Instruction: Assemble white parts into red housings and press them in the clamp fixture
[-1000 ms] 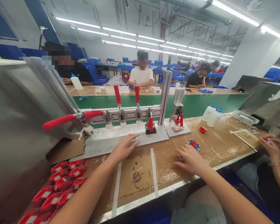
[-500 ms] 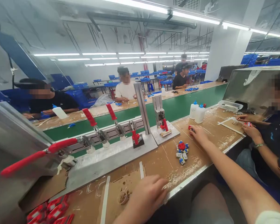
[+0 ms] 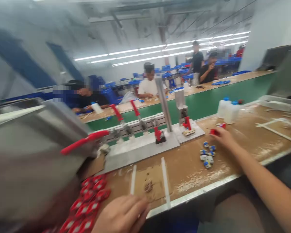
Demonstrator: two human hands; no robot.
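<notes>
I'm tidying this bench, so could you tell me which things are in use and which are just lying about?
In use:
right hand at a small red part
blue and white pieces

Lying about:
white bottles
red-handled clamps
red housings

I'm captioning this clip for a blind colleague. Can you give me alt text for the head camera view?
At a factory workbench, the person's right hand holds a small red part beside a cluster of small blue-and-white parts; the left hand rests at the near edge. A metal fixture with red-handled toggle clamps stands behind, red parts lower left.
</notes>
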